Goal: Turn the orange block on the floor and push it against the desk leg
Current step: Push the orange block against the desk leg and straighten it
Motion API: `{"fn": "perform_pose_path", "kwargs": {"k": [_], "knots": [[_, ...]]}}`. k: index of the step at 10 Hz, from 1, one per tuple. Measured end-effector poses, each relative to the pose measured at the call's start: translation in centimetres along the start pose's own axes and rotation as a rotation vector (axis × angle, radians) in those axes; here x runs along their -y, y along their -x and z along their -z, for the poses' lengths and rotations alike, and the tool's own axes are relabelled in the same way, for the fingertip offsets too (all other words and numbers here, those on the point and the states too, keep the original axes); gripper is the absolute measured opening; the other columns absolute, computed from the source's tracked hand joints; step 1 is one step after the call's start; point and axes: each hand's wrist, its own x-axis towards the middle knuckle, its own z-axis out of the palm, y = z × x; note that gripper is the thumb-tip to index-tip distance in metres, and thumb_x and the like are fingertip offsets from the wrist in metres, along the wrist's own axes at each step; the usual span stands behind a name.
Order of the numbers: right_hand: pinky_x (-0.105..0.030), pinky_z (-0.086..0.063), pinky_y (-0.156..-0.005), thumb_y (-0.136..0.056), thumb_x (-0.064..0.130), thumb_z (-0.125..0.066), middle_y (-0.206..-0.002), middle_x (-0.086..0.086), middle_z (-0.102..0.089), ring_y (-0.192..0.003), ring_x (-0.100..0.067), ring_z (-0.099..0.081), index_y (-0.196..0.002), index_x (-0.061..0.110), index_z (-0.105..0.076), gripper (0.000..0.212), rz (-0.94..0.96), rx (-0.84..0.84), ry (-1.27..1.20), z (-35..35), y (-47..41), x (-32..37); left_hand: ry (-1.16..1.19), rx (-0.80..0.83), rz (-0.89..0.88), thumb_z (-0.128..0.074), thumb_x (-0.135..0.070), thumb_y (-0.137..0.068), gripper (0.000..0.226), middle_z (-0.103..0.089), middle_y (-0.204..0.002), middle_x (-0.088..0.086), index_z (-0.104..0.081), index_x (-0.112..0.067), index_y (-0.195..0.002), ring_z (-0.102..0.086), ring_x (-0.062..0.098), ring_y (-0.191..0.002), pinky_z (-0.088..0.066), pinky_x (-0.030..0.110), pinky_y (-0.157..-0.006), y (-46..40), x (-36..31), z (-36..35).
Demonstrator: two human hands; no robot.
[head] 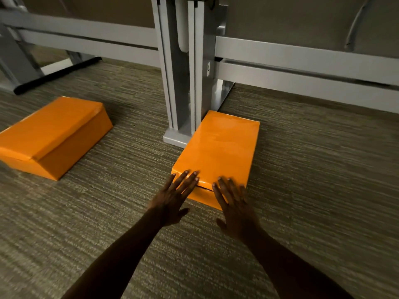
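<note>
Both hands are lying flat with fingers spread apart, gripping nothing. The left hand point(172, 199) is pressing its fingertips on the near left corner of the block point(218, 152), and the right hand point(234, 203) is covering the near right corner. The block is lying on the carpet point(302, 169), stretching straight away from the fingertips, its far end reaching the leg point(183, 87) and its left edge running just beside the leg's foot plate. It is looking turned and close to home; whether the far end is actually touching the leg cannot be told.

The risk is lying in an uneven push: if one hand is pressing harder, the block is likely skewing past the leg on the right. The glossy wrapping may also be letting the palms slide instead of the block. A second block point(51, 137) is sitting well left of the left fingers, out of the way.
</note>
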Motion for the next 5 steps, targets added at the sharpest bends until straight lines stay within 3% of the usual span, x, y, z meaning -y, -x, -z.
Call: {"fn": "perform_pose_path", "kwargs": {"k": [2,3,5], "knots": [[-0.063,-0.018,-0.123,-0.074,0.063,-0.069,-0.172,-0.012,-0.004,-0.157,-0.039,-0.002,-0.164,0.018,-0.008,0.118,-0.034,0.057,-0.001,1.8,0.2,0.2,0.002,0.098,0.019,-0.059,-0.062,-0.088,0.112,0.017,-0.172,0.005,0.01,-0.017,-0.164,0.015,0.033,-0.159,-0.007,0.055,-0.13,0.0,-0.8,1.2],[-0.063,-0.018,-0.122,-0.077,0.064,-0.066,-0.172,-0.013,0.001,-0.157,-0.038,0.0,-0.164,0.018,-0.004,0.116,-0.079,0.059,-0.023,2.7,0.4,0.5,0.01,0.117,0.036,-0.057,-0.063,-0.09,0.11,0.019,-0.172,0.006,0.013,-0.017,-0.163,0.018,0.034,-0.158,-0.007,0.056,-0.13,0.3,-1.1,2.1],[-0.058,-0.015,-0.122,-0.084,0.065,-0.063,-0.172,-0.013,0.001,-0.158,-0.036,0.003,-0.164,0.014,-0.009,0.109,-0.161,-0.078,-0.105,7.2,2.4,0.6,0.018,0.057,-0.013,-0.046,-0.064,-0.095,0.103,0.018,-0.172,0.008,0.013,-0.015,-0.163,0.018,0.033,-0.158,-0.007,0.054,-0.13,0.6,-3.1,6.2]]}}
